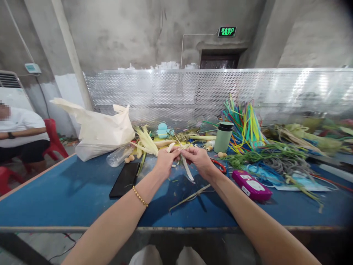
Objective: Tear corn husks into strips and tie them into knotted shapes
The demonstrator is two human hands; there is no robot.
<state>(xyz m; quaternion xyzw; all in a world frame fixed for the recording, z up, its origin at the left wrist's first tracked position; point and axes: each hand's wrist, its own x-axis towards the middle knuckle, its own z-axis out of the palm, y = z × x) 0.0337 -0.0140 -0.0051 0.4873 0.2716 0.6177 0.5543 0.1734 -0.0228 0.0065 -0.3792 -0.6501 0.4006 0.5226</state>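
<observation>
Above the middle of the blue table, my left hand (166,161) and my right hand (200,161) meet with fingertips pinched together. Between them is a pale husk strip (187,168), its flat white end hanging down below the fingers. A thin stem sticks up from the pinch; the exact grip is hidden by the fingers. Beyond my left hand lie pale yellow corn husks (147,141). Red-handled scissors (223,166) lie beside my right hand, partly hidden by it. On the table below both hands is a loose dry stalk (190,197).
A black phone (124,180), clear plastic bottle (118,156) and cream bag (106,134) are at left. To the right stand a green cup (224,137), purple box (251,185), colourful strips (246,127) and green stems (256,154). A seated person (22,129) is at far left.
</observation>
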